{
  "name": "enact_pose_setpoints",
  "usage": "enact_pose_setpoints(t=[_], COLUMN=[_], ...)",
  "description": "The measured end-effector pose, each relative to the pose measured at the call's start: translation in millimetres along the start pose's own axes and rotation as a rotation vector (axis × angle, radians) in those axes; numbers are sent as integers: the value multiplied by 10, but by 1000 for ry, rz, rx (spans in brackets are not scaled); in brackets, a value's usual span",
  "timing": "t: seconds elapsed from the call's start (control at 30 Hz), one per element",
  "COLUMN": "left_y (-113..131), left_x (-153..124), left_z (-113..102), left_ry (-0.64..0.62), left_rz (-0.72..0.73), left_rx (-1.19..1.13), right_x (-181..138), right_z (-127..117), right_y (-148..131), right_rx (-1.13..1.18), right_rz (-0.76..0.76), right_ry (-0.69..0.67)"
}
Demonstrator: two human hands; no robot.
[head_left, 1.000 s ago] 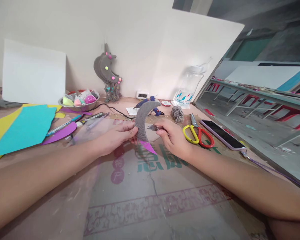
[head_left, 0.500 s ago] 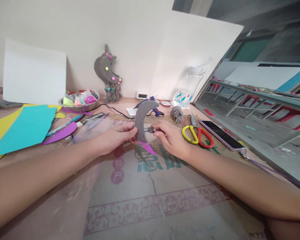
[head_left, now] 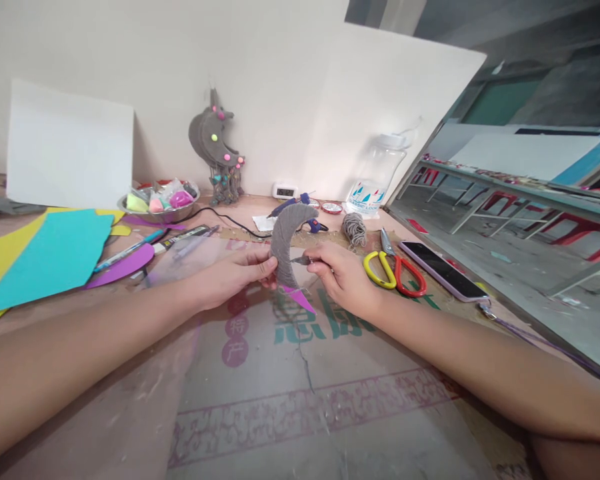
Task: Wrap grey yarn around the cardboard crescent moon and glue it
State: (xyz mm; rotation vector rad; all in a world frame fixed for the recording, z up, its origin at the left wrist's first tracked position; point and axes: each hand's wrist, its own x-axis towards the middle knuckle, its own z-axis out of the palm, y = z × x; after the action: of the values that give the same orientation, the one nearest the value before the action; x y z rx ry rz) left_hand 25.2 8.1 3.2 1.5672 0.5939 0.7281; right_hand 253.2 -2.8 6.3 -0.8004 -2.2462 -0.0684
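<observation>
While the left hand [head_left: 245,272] pinches the yarn-wrapped crescent [head_left: 286,243] at its outer edge, the right hand [head_left: 344,273] has its fingers closed on a small grey piece [head_left: 301,261], which I cannot identify, beside the inner curve. The crescent is above the printed cardboard [head_left: 260,410], its purple tip [head_left: 301,302] pointing down. Scissors [head_left: 403,279] lie near the right hand, a grey yarn ball [head_left: 354,231] behind it.

A craft workshop: scissors [head_left: 392,256], yarn [head_left: 355,230] and coloured sheets [head_left: 50,253] on the bench [head_left: 253,205], red seats [head_left: 583,223] beyond its right edge.
</observation>
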Motion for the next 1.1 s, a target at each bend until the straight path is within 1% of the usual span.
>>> enact_pose_setpoints(t=[0.1, 0.23, 0.37, 0.47, 0.53, 0.6, 0.77, 0.93, 1.1], left_y=[-11, 32, 141, 166, 150, 129, 109, 90, 63], left_x=[11, 10, -11, -8, 0, 6, 3, -6, -5], left_z=[6, 51, 116, 138, 141, 140, 127, 104, 99], left_ry=[32, 112, 109, 82, 79, 74, 49, 94, 103], left_rz=[-7, -26, -72, -58, -46, -37, 1, 13, -2], left_rx=[-31, -38, 99, 213, 268, 301, 351, 372, 392], right_x=[-3, 17, 58, 83, 94, 101, 100, 84, 74], right_z=[-4, -17, 6, 28, 27, 14, -10, 13, 26], right_y=[-7, -16, -15, -27, -50, -80, -138, -141, -136], right_rx=[26, 107, 265, 377, 419, 435, 422, 428, 444], right_rz=[39, 190, 373, 458, 463, 447, 439, 416, 397], right_ry=[43, 91, 23, -86, -141, -158, -143, -143, -133])
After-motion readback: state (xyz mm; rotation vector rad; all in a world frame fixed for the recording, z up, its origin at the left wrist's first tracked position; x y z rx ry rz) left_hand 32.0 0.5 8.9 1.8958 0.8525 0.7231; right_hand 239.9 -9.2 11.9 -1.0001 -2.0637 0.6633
